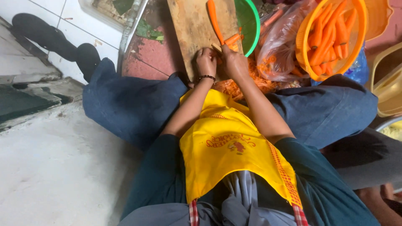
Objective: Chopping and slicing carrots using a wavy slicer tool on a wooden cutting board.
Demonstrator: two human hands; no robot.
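Note:
My left hand (pixel 206 61), with a dark bracelet at the wrist, rests with curled fingers on the near end of a wooden cutting board (pixel 188 25). My right hand (pixel 235 62) is pressed against it from the right. A long thin carrot (pixel 214 20) lies along the board, and its near end reaches down between my two hands. A short carrot piece (pixel 232 39) sticks out from above my right hand. My fingers hide exactly what each hand grips. Orange carrot scraps (pixel 255 81) are heaped under my right forearm.
A green bowl (pixel 252 21) sits right of the board, beside a clear plastic bag (pixel 278 48). An orange basket (pixel 307 29) holds several carrots. A pale yellow tub (pixel 387 86) stands at far right. Black shoes (pixel 50 37) lie on white tiles at left. A yellow apron (pixel 226 142) covers my lap.

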